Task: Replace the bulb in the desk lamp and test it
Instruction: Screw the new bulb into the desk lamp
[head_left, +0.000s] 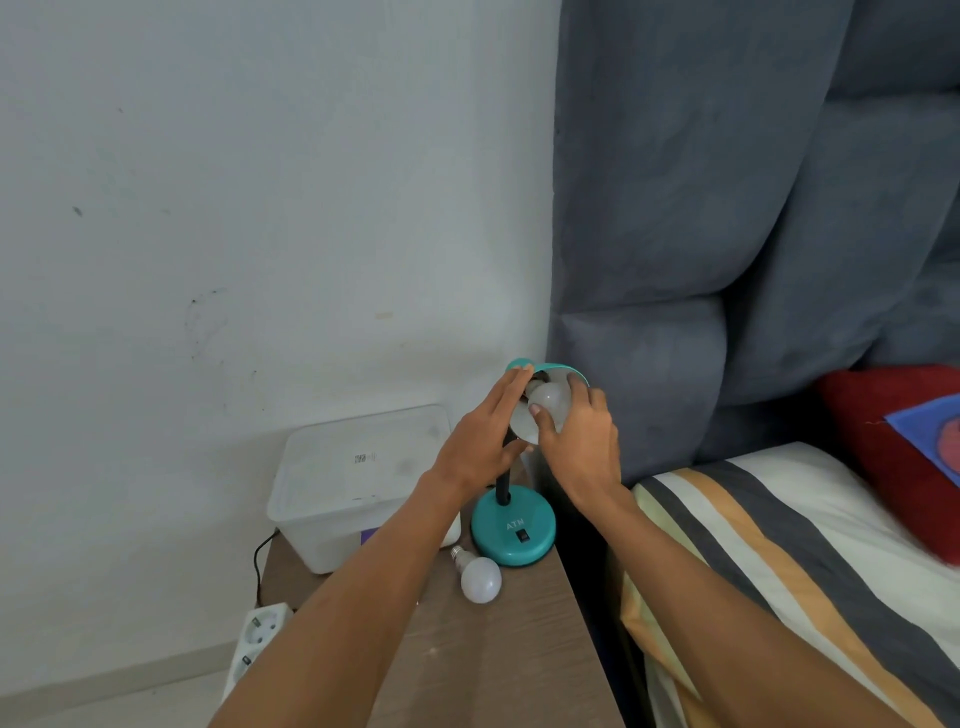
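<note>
The left hand (480, 436) is bracing the teal shade (558, 371), fingers flat; the right hand (579, 436) is pinching the bulb (550, 401) at the socket. Keep it square while turning (another bulb (480, 578) is lying near the base).

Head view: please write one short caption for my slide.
Right hand grips a bulb in the teal lamp's shade; left hand steadies it.
</note>
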